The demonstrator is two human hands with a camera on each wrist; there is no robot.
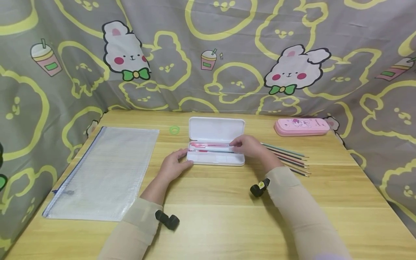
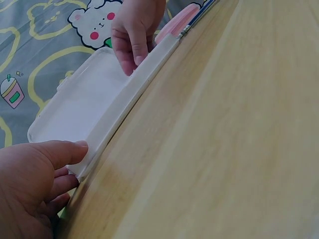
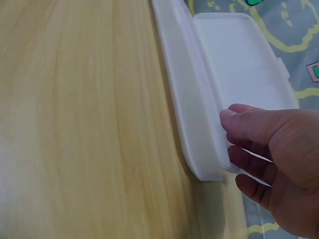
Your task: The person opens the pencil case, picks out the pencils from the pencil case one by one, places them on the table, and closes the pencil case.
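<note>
An open white pencil case lies on the table, its lid raised toward the back. Inside are a pen with red parts and, in front of it, a slim dark stick with a red end. My left hand grips the case's left end, the thumb on its front rim in the left wrist view. Over the right end, my right hand reaches in from above and pinches the red pen's end between thumb and fingertips. In the right wrist view the case wall hides the pen.
Several pencils lie fanned out right of the case. Behind them sits a closed pink pencil case. A translucent zip pouch lies flat on the left, and a green ring sits between it and the lid. A patterned curtain backs the table.
</note>
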